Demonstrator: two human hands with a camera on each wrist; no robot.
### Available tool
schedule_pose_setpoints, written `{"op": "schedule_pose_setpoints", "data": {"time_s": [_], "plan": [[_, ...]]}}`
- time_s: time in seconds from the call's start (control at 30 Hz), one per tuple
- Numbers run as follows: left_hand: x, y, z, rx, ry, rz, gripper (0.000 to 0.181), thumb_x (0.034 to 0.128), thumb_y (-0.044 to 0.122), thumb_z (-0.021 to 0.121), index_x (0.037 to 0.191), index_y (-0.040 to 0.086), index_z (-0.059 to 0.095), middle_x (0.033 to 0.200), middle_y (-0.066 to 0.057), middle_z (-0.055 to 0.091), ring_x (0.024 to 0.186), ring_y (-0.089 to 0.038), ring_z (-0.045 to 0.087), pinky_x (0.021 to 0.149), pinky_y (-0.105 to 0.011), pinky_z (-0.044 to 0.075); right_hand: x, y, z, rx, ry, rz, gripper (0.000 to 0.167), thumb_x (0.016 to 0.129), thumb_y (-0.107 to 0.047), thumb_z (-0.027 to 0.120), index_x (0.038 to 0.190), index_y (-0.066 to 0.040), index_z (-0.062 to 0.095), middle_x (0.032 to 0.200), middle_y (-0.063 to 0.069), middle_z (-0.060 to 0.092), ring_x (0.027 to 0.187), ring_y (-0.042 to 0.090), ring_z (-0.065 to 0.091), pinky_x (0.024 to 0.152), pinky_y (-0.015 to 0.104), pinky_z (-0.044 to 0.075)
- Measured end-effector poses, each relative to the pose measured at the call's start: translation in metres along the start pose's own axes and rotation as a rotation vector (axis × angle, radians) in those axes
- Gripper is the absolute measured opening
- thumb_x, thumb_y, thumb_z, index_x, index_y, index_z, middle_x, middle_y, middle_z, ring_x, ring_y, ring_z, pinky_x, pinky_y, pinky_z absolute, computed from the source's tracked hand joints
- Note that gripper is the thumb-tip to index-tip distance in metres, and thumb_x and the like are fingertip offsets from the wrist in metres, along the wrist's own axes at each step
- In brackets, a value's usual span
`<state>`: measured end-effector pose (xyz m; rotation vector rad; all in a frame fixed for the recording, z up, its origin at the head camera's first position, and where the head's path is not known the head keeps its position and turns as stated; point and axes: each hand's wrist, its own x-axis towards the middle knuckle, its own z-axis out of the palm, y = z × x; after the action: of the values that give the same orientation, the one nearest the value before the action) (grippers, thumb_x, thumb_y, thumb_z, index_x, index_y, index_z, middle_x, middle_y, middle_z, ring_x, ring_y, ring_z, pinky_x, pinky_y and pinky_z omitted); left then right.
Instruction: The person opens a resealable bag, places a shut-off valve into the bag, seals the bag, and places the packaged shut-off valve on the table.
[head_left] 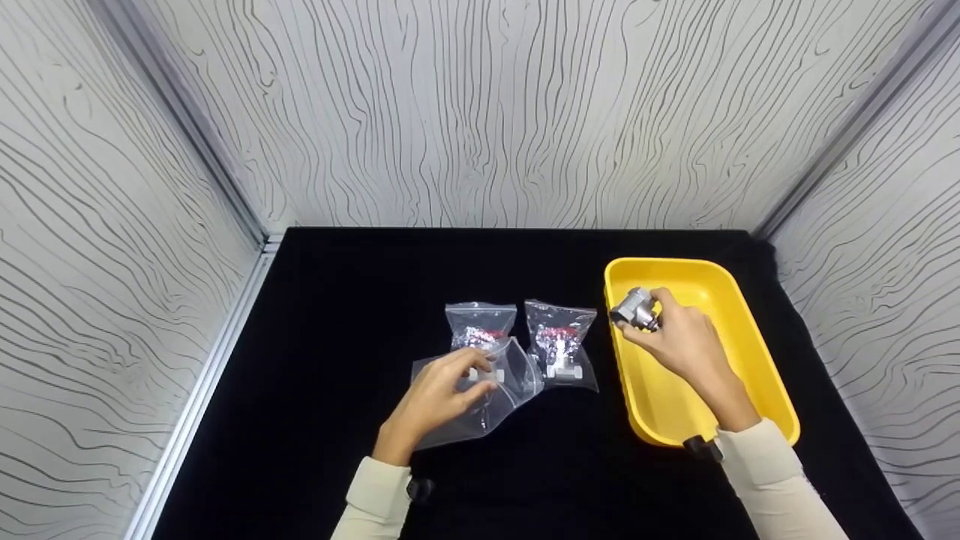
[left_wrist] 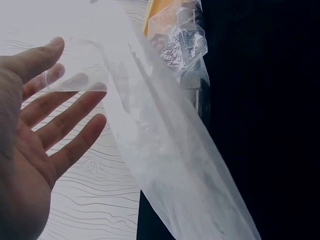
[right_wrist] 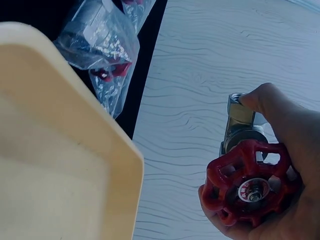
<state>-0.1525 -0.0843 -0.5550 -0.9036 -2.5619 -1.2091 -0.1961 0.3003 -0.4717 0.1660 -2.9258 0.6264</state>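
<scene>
My right hand (head_left: pixel 690 341) grips a metal valve (head_left: pixel 636 307) above the yellow tray; its red handwheel (right_wrist: pixel 252 185) faces the camera in the right wrist view. My left hand (head_left: pixel 442 390) is at a clear zip bag (head_left: pixel 480 420), which spreads around its fingers. In the left wrist view, thumb and fingers (left_wrist: pixel 75 130) stand apart, some fingertips showing through the plastic. Behind this bag lie two closed zip bags, a left one (head_left: pixel 480 315) and a right one (head_left: pixel 559 337), each with a metal and red item inside. The left one is partly covered.
A yellow tray (head_left: pixel 757 360) stands on the right of the black cloth (head_left: pixel 337 300), its raised rim beside the right bag. White wood-patterned panels (head_left: pixel 480 112) close off the back and both sides. A metal rail (head_left: pixel 202 397) runs along the left edge.
</scene>
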Motion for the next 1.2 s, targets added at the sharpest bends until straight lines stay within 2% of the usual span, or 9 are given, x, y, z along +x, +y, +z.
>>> {"op": "schedule_pose_setpoints", "data": {"time_s": [0.4, 0.7, 1.2], "plan": [[0.002, 0.003, -0.001, -0.006, 0.002, 0.021, 0.019, 0.0991, 0.028, 0.077, 0.108, 0.012, 0.072, 0.119, -0.001, 0.077, 0.100, -0.016, 0.073, 0.089, -0.041, 0.065, -0.008, -0.021, 0.002, -0.005, 0.006, -0.065, 0.063, 0.086, -0.041, 0.083, 0.129, -0.002, 0.059, 0.060, 0.002, 0.053, 0.051, 0.018, 0.046, 0.050, 0.031, 0.037], [0.004, 0.004, 0.001, 0.000, -0.012, 0.012, 0.019, 0.0985, 0.027, 0.078, 0.108, 0.012, 0.072, 0.118, -0.003, 0.077, 0.100, -0.017, 0.073, 0.090, -0.041, 0.065, -0.013, -0.034, 0.005, 0.005, -0.013, -0.103, 0.062, 0.085, -0.040, 0.084, 0.128, -0.003, 0.060, 0.061, 0.000, 0.052, 0.053, 0.016, 0.045, 0.050, 0.029, 0.037], [0.004, 0.003, 0.002, -0.014, -0.004, 0.036, 0.019, 0.0990, 0.027, 0.077, 0.108, 0.012, 0.071, 0.119, -0.006, 0.077, 0.099, -0.018, 0.073, 0.088, -0.043, 0.065, -0.021, -0.066, 0.017, 0.006, -0.022, -0.180, 0.059, 0.081, -0.041, 0.085, 0.125, -0.006, 0.065, 0.064, 0.000, 0.054, 0.056, 0.017, 0.046, 0.053, 0.031, 0.038]]}}
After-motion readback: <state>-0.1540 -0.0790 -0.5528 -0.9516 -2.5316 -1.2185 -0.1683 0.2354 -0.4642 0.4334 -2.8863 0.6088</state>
